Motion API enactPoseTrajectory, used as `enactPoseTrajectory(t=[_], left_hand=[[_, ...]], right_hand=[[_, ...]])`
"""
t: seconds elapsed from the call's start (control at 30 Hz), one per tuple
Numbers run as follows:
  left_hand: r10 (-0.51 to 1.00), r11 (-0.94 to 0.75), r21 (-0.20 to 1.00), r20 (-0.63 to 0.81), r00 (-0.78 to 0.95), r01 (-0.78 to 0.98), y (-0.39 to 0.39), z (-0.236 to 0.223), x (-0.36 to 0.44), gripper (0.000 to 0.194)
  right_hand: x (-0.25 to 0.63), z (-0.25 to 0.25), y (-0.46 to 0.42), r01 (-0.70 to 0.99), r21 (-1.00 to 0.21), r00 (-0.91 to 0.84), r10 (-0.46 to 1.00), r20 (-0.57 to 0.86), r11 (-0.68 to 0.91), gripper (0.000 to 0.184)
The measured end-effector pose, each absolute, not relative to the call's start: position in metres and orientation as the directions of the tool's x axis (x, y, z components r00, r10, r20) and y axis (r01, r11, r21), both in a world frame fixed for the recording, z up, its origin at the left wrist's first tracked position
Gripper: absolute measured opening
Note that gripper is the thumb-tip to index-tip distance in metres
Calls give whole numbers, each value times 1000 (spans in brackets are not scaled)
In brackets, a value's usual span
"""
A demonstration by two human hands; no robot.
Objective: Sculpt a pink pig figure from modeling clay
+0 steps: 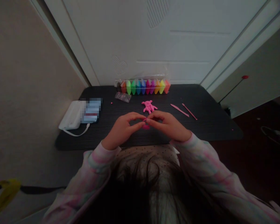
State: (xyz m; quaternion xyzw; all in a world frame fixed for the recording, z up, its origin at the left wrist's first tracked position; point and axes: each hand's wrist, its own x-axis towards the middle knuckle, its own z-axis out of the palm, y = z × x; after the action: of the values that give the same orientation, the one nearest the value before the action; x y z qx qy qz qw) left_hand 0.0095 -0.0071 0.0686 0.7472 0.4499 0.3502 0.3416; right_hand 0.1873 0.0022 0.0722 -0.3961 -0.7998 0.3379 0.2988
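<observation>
My left hand (124,128) and my right hand (166,124) meet at the fingertips over the near part of the dark table (214,115). Both are closed in a pinch on a small piece of pink clay (145,119), partly hidden by the fingers. Just beneath the fingertips shows more pink clay (146,127); whether it joins the held piece I cannot tell. A pink clay figure (149,106) with limbs and ears lies just beyond my hands. To its right are two thin pink modelling tools (179,110), one a flat knife shape.
Along the back edge stands a row of coloured clay packs (143,87) in clear plastic. A crumpled clear wrapper (123,97) lies before it. At the left, a white power bank (72,115) with a cable sits beside a phone (92,110). A white door (130,37) rises behind the table.
</observation>
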Motion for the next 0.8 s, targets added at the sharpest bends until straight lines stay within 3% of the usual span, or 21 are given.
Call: enactPoseTrajectory(t=[0.17,0.3,0.43,0.57,0.8], left_hand=[[916,-373,818,251,313,438,13,69,13,20],[919,-368,848,270,288,380,29,63,9,19],[931,-330,881,245,270,338,42,58,7,20],[948,-282,922,225,225,265,48,54,7,19],[988,-115,992,110,113,46,55,34,2,20]], right_hand=[[194,68,19,461,-732,-460,841,286,501,23],[210,48,54,618,-689,-155,918,364,378,28],[216,25,88,796,-585,-60,982,180,155,40],[204,16,96,853,-504,-114,991,69,134,44],[199,18,91,689,-717,-113,993,40,108,32]])
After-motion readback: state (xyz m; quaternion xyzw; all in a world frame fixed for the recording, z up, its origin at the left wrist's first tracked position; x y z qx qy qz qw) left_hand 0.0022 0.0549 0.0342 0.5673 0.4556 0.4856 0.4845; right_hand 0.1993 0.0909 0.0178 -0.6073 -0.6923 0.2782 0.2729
